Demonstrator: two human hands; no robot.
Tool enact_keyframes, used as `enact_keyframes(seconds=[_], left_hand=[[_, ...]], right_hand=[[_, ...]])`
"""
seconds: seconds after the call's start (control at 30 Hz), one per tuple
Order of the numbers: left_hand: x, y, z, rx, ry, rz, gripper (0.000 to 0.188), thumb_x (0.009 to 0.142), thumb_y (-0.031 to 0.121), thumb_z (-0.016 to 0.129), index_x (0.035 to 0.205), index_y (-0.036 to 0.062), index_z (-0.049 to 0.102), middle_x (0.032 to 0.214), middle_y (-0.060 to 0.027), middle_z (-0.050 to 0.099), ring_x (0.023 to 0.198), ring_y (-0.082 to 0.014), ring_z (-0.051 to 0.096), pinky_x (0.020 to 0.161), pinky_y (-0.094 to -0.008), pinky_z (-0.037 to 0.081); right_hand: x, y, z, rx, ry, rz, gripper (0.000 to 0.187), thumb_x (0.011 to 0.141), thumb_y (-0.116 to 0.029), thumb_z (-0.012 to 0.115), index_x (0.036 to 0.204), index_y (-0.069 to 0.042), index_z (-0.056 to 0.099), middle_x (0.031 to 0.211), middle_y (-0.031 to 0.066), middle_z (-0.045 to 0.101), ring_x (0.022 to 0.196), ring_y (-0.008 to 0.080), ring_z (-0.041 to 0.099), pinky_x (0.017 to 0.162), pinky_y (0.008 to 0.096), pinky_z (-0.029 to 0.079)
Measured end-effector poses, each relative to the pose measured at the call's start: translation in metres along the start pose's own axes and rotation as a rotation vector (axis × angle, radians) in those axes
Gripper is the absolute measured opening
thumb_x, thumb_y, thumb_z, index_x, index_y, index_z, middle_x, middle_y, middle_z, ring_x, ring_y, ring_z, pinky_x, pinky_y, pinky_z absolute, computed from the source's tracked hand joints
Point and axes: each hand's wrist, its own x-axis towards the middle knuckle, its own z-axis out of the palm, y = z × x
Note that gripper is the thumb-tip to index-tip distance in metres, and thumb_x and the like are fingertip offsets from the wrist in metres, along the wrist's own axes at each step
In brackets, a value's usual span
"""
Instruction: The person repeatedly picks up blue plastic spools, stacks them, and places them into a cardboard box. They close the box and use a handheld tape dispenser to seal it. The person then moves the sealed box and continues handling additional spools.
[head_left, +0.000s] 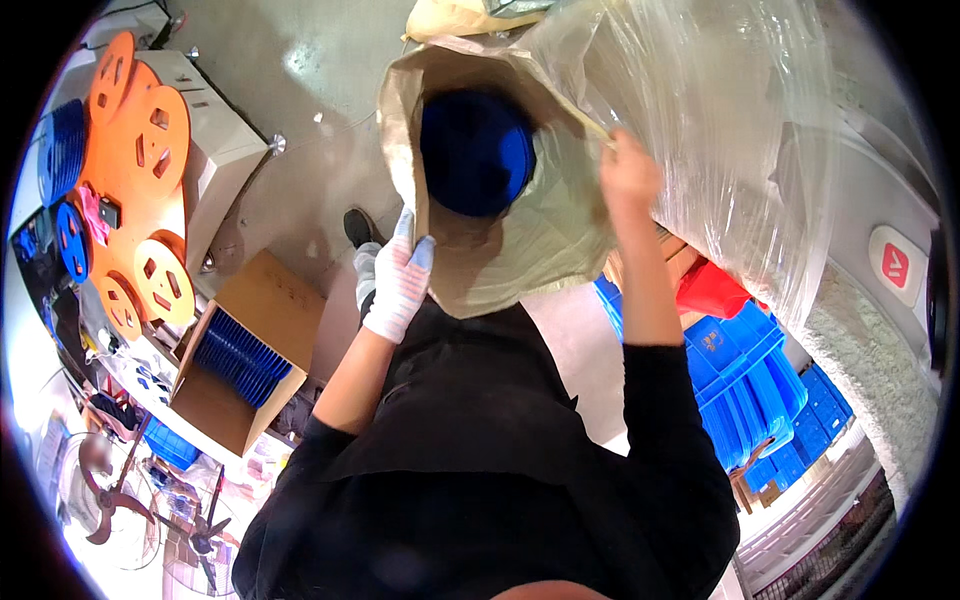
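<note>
A large tan sack [560, 220] hangs in front of me with its mouth held wide. Deep inside it lies a dark blue round thing [470, 150], shiny in places; how many pieces it has I cannot tell. My left hand [402, 285], in a white glove with grey-blue fingertips, pinches the sack's near left rim. On the far right side of the mouth, my right hand [630, 175] is closed on the rim; it looks bare and slightly blurred.
Orange slotted discs [150, 150] lie on a table at left. Below them a cardboard box [265, 305] holds a row of blue discs [240, 357]. Blue crates [740, 370] are stacked at right, beneath clear plastic wrap [730, 120]. Fans [200, 540] stand at lower left.
</note>
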Motion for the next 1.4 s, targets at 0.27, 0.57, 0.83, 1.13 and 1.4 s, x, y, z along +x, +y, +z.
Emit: enact_keyframes(seconds=[0.27,0.57,0.83,1.13,1.4], left_hand=[[0.039,-0.015,0.046,-0.08,-0.11,-0.202,0.06,0.086,-0.004,0.057,0.143,0.0086,0.044,0.122,-0.0064,0.061,0.106,-0.0141,0.057,0.093,-0.0274,0.044],[0.02,0.012,0.074,-0.064,-0.278,0.026,0.033,0.093,0.019,0.051,0.122,0.0058,0.053,0.087,-0.0214,0.058,0.078,-0.0303,0.059,0.071,-0.0383,0.05],[-0.035,-0.043,-0.018,-0.076,-0.347,-0.122,0.061,0.095,0.03,0.051,0.147,0.0068,0.031,0.131,-0.0272,0.053,0.12,-0.0382,0.054,0.101,-0.0402,0.042],[-0.226,-0.221,-0.185,-0.439,0.569,-0.744,0.044,0.094,0.027,0.049,0.133,0.0069,0.052,0.125,-0.0153,0.061,0.116,-0.0272,0.057,0.1,-0.0346,0.043],[-0.399,-0.38,-0.138,-1.049,1.106,-1.235,0.038,0.091,0.023,0.051,0.126,0.0113,0.055,0.09,-0.0103,0.061,0.078,-0.024,0.059,0.069,-0.0366,0.05]], right_hand=[[0.005,0.049,0.072,-0.085,-0.263,0.061,0.022,0.09,-0.029,0.055,0.105,-0.015,0.064,0.096,0.015,0.069,0.09,0.037,0.066,0.075,0.0501,0.051],[-0.004,0.071,0.045,0.049,0.054,0.003,0.029,0.094,-0.035,0.053,0.101,-0.01,0.065,0.084,0.0193,0.068,0.076,0.0415,0.065,0.066,0.0513,0.049],[-0.068,-0.039,0.032,0.288,0.253,-0.341,0.067,0.08,-0.011,0.069,0.141,-0.004,0.04,0.145,0.0244,0.038,0.133,0.0422,0.037,0.11,0.0503,0.029],[-0.13,-0.308,0.025,0.257,-0.182,-1.229,0.055,0.076,-0.017,0.073,0.128,-0.01,0.054,0.147,0.0188,0.038,0.136,0.0377,0.035,0.11,0.0485,0.03],[-0.172,-0.502,0.079,0.258,-0.62,-1.158,0.04,0.08,-0.022,0.072,0.116,-0.008,0.062,0.141,0.0208,0.045,0.132,0.0351,0.041,0.11,0.0427,0.034]])
